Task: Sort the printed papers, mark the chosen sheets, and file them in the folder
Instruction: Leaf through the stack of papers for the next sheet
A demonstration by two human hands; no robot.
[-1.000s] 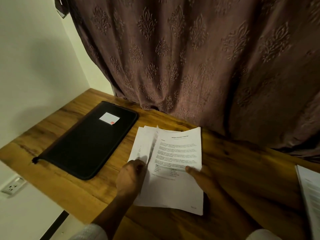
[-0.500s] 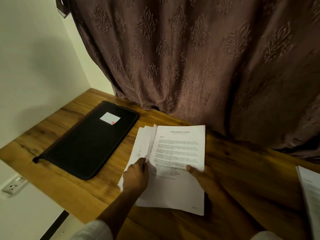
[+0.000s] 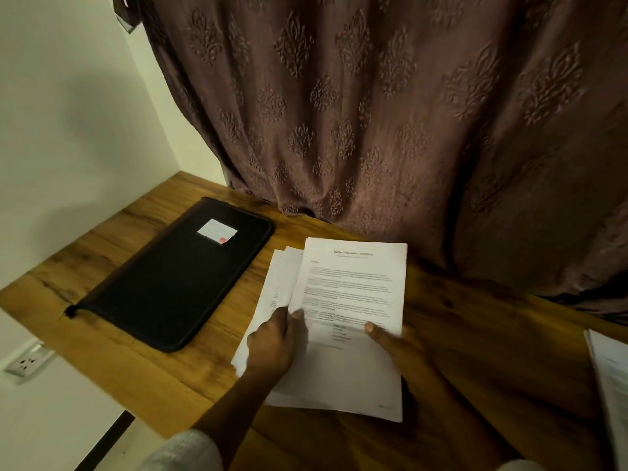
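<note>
A stack of printed white papers [image 3: 350, 300] lies fanned on the wooden desk [image 3: 475, 334]. My left hand [image 3: 275, 345] pinches the left edge of the top sheet, thumb on its printed face. My right hand [image 3: 390, 341] holds the same sheet on its right side, thumb on top and fingers hidden beneath. Lower sheets poke out to the left. A black zipped folder [image 3: 170, 280] with a small white label lies closed on the desk's left part, apart from the papers.
More printed sheets [image 3: 611, 379] lie at the right edge of the view. A brown patterned curtain [image 3: 373, 113] hangs behind the desk. A wall socket [image 3: 27, 362] sits below the desk's left edge. White wall at left.
The top sheet has shifted slightly right and flatter. My left hand slid up along its left edge; my right hand stayed on it.
</note>
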